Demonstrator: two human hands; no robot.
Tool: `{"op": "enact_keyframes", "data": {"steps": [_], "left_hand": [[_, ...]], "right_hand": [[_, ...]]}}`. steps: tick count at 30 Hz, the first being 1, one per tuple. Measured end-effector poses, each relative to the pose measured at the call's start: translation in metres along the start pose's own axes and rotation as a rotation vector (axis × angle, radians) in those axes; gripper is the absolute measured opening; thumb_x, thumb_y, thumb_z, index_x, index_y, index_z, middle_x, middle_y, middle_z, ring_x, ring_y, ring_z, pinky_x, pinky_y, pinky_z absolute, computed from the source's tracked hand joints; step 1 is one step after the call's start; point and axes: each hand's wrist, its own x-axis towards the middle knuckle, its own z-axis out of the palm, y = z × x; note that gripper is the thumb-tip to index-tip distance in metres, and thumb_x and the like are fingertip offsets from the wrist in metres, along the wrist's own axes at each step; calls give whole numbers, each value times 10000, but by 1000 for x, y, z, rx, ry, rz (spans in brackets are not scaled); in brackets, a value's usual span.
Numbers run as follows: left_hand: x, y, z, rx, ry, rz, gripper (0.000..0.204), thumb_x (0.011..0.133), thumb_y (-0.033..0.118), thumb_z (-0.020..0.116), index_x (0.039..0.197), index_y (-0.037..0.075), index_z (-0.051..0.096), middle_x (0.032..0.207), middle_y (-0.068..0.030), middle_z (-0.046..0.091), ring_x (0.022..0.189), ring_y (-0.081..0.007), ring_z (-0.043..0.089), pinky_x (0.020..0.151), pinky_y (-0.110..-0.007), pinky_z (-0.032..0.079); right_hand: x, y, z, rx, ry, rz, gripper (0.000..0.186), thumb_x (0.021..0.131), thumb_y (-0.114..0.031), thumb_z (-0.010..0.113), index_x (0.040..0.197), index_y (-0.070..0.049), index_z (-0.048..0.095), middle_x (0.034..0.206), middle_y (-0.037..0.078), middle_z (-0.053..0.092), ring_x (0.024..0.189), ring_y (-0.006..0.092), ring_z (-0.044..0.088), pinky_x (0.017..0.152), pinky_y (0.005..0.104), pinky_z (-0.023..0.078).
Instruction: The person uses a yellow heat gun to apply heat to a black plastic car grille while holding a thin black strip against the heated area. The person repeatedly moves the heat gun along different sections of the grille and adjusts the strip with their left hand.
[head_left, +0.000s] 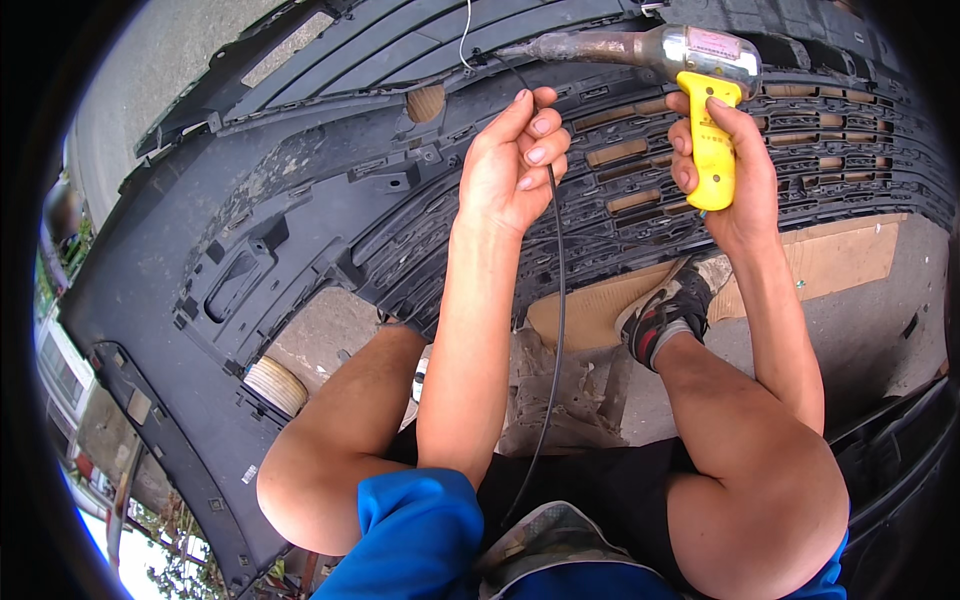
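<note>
- A yellow-handled heat gun (690,70) is gripped in the closed right hand (725,165).
- A thin black rod (556,300) is pinched by the left hand (512,160) over the bumper (300,200).

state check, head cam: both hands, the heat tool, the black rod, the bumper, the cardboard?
left hand: grip closed on the black rod, raised at the bumper
right hand: grip closed on the yellow handle
heat tool: held, nozzle at the rod's upper end on the bumper; on or off cannot tell
black rod: hangs down from the left hand
bumper: inner side facing the person, scuffed
cardboard: flat on the ground
</note>
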Motion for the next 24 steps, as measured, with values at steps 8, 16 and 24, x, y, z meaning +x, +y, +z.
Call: {"op": "enact_keyframes", "data": {"steps": [8, 16, 24], "left_hand": [[-1, 0, -1, 8, 9, 2, 218, 1035, 181, 486, 1108, -21, 524, 735, 10, 426, 521, -41, 347, 347, -174, 243], [0, 0, -2, 35, 8, -3, 220, 1033, 190, 492, 1109, -13, 531, 734, 13, 429, 518, -38, 351, 344, -172, 243], [0, 1, -2, 43, 13, -6, 219, 1031, 191, 495, 1113, -8, 537, 734, 17, 429, 517, -36, 353, 344, -171, 242]], "right_hand": [[1, 0, -5, 20, -50, 35, 400, 960, -316, 533, 1126, 43, 593, 764, 77, 593, 545, 123, 546, 519, 242, 458], [0, -1, -4, 26, -42, 35, 399, 959, -314, 529, 1123, 44, 594, 758, 75, 592, 534, 122, 541, 519, 242, 458], [0, 0, -5, 8, -42, 26, 400, 958, -316, 532, 1125, 41, 598, 758, 73, 594, 531, 119, 540, 518, 243, 462]]}}
